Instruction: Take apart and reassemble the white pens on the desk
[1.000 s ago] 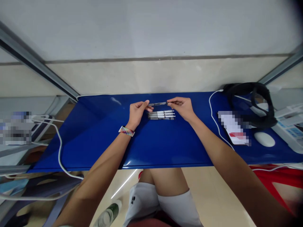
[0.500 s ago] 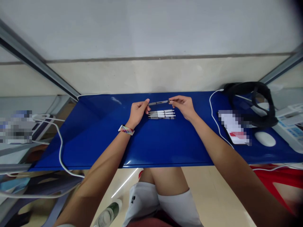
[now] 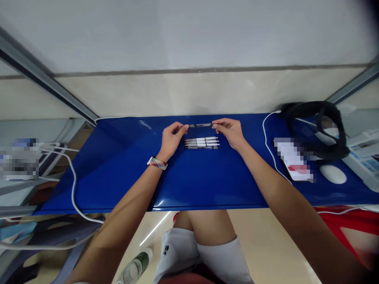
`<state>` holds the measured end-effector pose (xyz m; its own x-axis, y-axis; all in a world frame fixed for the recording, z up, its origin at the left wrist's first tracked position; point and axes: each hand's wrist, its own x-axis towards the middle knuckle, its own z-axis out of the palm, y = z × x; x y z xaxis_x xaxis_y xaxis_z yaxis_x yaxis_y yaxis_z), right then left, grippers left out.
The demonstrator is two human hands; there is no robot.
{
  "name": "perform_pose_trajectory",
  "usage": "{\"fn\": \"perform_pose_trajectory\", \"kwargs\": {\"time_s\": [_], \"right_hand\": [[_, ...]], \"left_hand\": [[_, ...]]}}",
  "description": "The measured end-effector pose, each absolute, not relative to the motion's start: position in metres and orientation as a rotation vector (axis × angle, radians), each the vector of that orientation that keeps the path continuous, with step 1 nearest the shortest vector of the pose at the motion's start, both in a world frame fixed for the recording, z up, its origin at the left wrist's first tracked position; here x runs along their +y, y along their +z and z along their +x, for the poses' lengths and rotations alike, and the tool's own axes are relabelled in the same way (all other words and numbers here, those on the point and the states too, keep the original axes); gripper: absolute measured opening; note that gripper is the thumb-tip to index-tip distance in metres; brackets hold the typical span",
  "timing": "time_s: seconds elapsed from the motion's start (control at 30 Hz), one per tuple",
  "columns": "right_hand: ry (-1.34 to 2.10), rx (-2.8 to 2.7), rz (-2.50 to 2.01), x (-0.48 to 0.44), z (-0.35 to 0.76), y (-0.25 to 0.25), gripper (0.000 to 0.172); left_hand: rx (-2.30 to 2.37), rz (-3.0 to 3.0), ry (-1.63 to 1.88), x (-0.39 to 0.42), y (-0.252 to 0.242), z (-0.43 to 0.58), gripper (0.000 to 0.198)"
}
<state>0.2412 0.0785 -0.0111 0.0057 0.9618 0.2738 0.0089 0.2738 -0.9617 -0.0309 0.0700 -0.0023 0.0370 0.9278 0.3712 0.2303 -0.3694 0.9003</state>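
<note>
Fingers of both hands are pinching narrow on one slim, grey, dark-marked plastic pen: the left hand is gripping its left end, the right hand its right end. Pen is lying crosswise, upper centre of the frame; can't tell if it is touching the desk. The two-end hold is probably steering it level and is leaving mid-barrel uncovered.

Just below it in the frame, slim white-and-grey plastic pens are lying side by side, tips pointing left, with a slim all-grey pen lowest. The shared direction is likely making the row compact. All are resting on a glossy blue desk.

A multicoloured woven wristband is circling the left wrist. Right of frame: a thin white cable is curving down and disappearing behind the right forearm, so possibly snagging there. Beyond it, a blurred-out dark-edged flat slab, a white oval mouse and a black looped headset are crowding that side, well apart from the pens. A cream wall is limiting reach behind.
</note>
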Motion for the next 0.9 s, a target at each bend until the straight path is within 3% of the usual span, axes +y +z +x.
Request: {"fn": "perform_pose_trajectory", "kwargs": {"time_s": [0.1, 0.17, 0.3, 0.5, 0.73, 0.9], "right_hand": [[1.017, -1.329, -0.989, 0.0798, 0.2416, -0.0134, 0.027], [1.040, -1.331, -0.963, 0.0802, 0.2416, -0.0138, 0.026], [1.072, -1.318, -0.932, 0.0804, 0.2411, -0.0128, 0.026], [1.049, -1.305, -1.004, 0.0809, 0.2409, -0.0110, 0.029], [1.079, -1.314, -0.963, 0.0822, 0.2402, -0.0111, 0.031], [1.100, -1.328, -0.964, 0.0827, 0.2393, -0.0113, 0.036]], "left_hand": [[1.198, 1.664, 1.328, 0.0715, -0.0046, -0.0325, 0.056], [1.199, 1.635, 1.341, 0.0720, -0.0047, -0.0329, 0.060], [1.143, 1.584, 1.363, 0.0713, -0.0019, -0.0323, 0.031], [1.144, 1.614, 1.368, 0.0719, -0.0032, -0.0325, 0.022], [1.269, 1.671, 1.341, 0.0694, -0.0014, -0.0339, 0.059], [1.285, 1.660, 1.341, 0.0714, -0.0052, -0.0358, 0.069]]}}
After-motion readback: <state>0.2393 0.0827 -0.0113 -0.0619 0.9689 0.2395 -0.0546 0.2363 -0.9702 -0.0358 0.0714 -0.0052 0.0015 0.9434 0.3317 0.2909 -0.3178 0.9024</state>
